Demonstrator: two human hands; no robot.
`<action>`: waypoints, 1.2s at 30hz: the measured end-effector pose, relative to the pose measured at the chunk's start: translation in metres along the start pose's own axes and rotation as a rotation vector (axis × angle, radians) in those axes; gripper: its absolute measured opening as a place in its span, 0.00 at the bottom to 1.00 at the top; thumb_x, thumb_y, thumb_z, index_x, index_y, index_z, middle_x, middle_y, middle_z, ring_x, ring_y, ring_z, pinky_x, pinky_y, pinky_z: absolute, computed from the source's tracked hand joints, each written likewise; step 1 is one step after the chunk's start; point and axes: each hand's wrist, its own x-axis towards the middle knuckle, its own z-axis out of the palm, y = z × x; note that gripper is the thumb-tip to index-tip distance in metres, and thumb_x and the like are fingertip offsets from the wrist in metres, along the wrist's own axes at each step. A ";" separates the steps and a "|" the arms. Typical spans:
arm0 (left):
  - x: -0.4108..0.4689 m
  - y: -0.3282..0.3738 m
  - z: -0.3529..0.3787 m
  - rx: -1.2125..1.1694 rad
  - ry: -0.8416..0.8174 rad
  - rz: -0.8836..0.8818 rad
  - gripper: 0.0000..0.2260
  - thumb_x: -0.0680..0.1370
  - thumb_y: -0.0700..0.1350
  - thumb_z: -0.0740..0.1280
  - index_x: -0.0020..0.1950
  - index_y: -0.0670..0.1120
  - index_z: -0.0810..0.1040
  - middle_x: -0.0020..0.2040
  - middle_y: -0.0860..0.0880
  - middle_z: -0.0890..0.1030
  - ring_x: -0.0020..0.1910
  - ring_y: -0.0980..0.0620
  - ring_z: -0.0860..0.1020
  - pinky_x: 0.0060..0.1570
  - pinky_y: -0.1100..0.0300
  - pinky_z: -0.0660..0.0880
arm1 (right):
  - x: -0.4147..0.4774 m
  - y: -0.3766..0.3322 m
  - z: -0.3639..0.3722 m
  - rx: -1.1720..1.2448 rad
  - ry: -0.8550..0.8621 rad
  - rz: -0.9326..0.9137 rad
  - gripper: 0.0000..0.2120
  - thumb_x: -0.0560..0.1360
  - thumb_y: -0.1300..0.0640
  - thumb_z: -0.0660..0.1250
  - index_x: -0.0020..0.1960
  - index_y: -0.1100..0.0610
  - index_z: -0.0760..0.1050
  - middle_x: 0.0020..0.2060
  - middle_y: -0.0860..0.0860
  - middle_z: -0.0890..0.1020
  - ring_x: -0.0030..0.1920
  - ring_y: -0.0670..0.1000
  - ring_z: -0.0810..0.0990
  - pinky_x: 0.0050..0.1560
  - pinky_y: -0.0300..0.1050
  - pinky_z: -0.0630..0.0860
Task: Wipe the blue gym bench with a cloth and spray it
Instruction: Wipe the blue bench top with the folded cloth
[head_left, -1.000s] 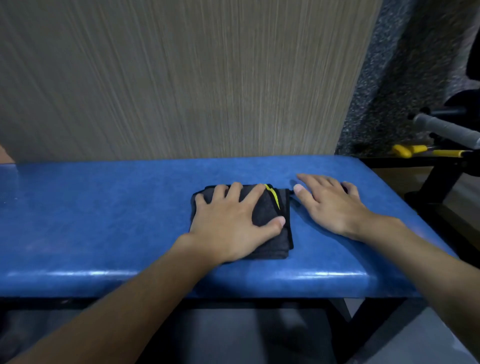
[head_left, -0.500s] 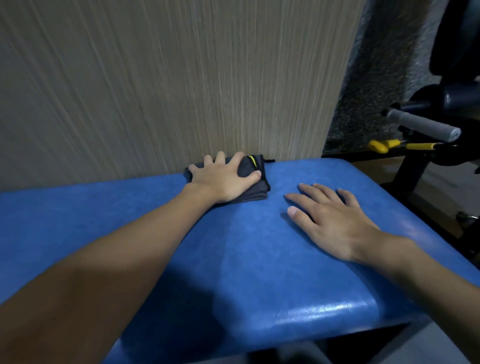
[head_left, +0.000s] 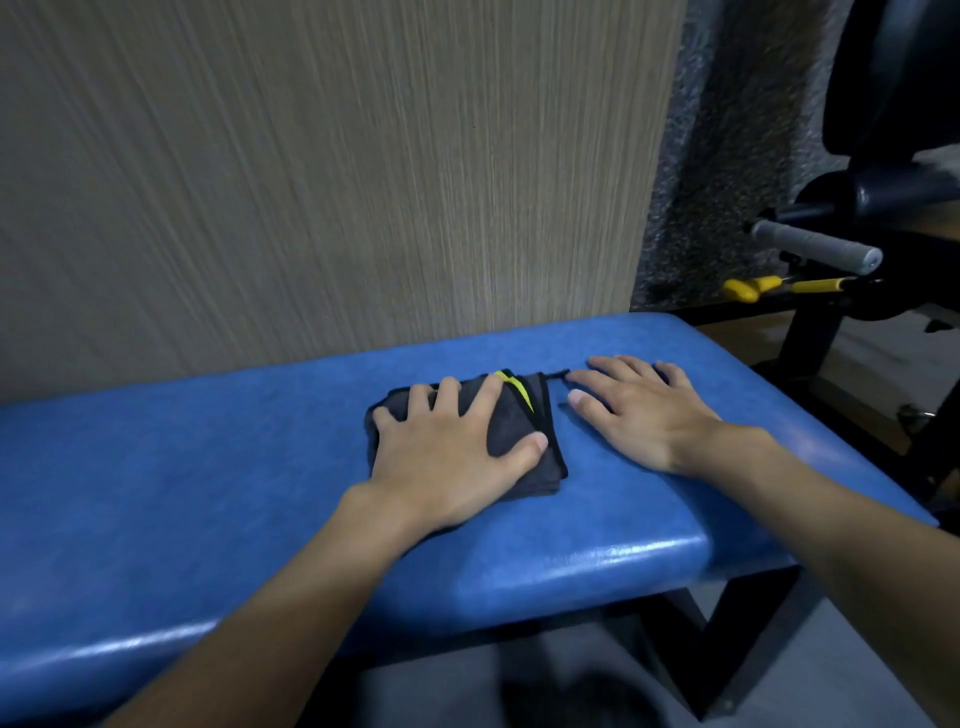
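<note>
A blue padded gym bench runs across the view in front of a wall. On its middle lies a folded dark grey cloth with a yellow-green stripe. My left hand presses flat on the cloth with its fingers spread. Just right of the cloth, my right hand rests flat on the bare bench pad, fingers straight. No spray bottle is in view.
A beige striped wall panel stands directly behind the bench. To the right is black gym equipment with a grey-gripped handle and a yellow lever. The bench's black frame leg and grey floor show below.
My left hand pushed the cloth away to the wall edge of the bench, then drew it back toward me to the middle of the pad. My right hand stayed flat on the bench.
</note>
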 end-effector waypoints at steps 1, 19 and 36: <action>-0.013 0.002 -0.001 0.004 0.006 0.006 0.37 0.71 0.76 0.43 0.78 0.62 0.49 0.72 0.49 0.64 0.73 0.43 0.60 0.67 0.35 0.58 | -0.001 -0.001 -0.001 0.008 0.006 0.000 0.25 0.82 0.38 0.43 0.76 0.41 0.60 0.77 0.45 0.59 0.78 0.48 0.52 0.76 0.58 0.46; -0.021 -0.008 0.005 -0.050 0.074 0.038 0.38 0.65 0.79 0.41 0.75 0.69 0.47 0.74 0.53 0.62 0.74 0.47 0.58 0.69 0.35 0.58 | -0.015 -0.014 0.000 0.021 -0.012 -0.004 0.31 0.78 0.36 0.37 0.78 0.42 0.54 0.78 0.46 0.58 0.79 0.51 0.51 0.75 0.61 0.47; 0.136 -0.042 0.007 -0.077 0.006 -0.097 0.36 0.72 0.78 0.48 0.78 0.65 0.50 0.78 0.46 0.58 0.76 0.41 0.56 0.67 0.30 0.54 | -0.013 -0.015 0.003 -0.013 0.003 -0.027 0.31 0.76 0.35 0.34 0.76 0.41 0.56 0.75 0.43 0.58 0.77 0.48 0.51 0.75 0.59 0.47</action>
